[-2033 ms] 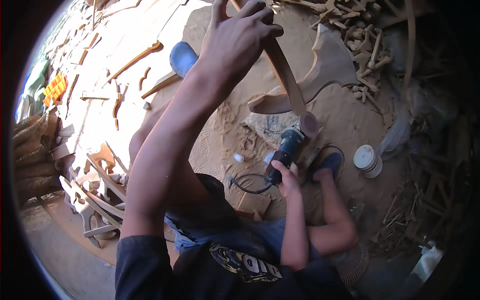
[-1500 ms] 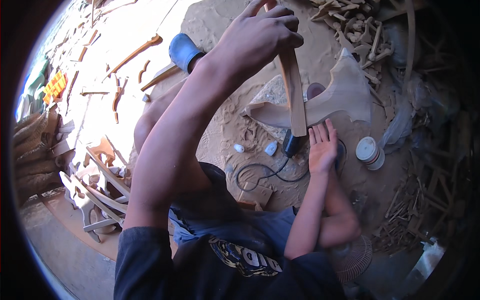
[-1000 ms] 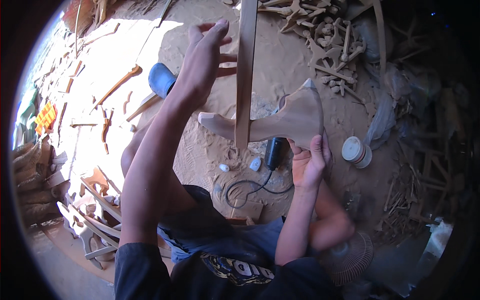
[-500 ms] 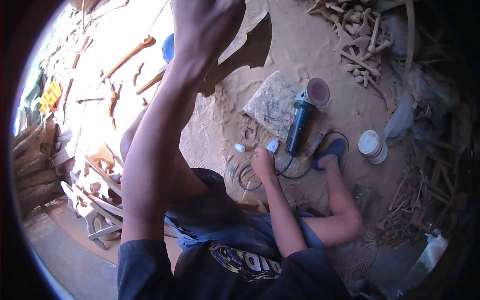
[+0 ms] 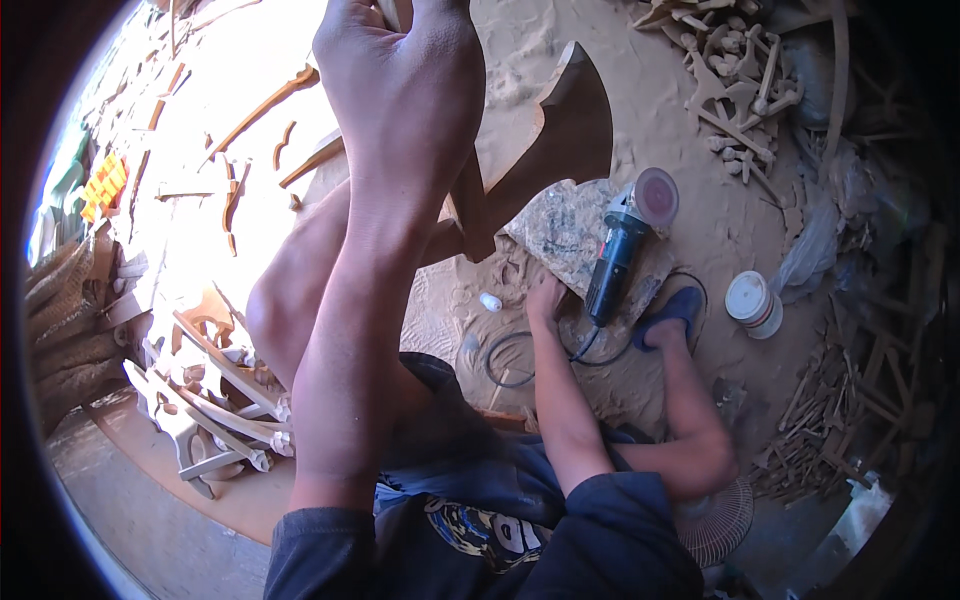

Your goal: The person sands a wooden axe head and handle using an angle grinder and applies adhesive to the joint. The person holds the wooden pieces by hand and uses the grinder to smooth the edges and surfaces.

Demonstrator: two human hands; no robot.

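Observation:
My left hand (image 5: 405, 90) is raised at the top, its fingers closed around a carved brown wooden piece (image 5: 570, 130). That piece has a wide curved blade-like part and narrower pieces joining it, partly hidden behind my hand and wrist. Lower down, my right hand (image 5: 545, 298) reaches to the sandy ground beside a dusty pale block (image 5: 565, 225). Its fingers look curled, and whatever they grasp is covered. Just left of it lies a small white bottle or cap (image 5: 490, 301). An angle grinder (image 5: 615, 265) with a round sanding disc leans on the block, right of my right hand.
The grinder's black cable (image 5: 510, 378) loops over the sand. A white tub (image 5: 752, 303) stands at the right. Piled carved wood pieces (image 5: 735, 90) lie far right, and more pale wooden parts (image 5: 205, 400) at the left. A round fan grille (image 5: 715, 525) sits near my right knee.
My left hand and the wooden piece have come nearer and the piece has swung right. My right hand has reached farther, covering the spot where a small white bottle showed.

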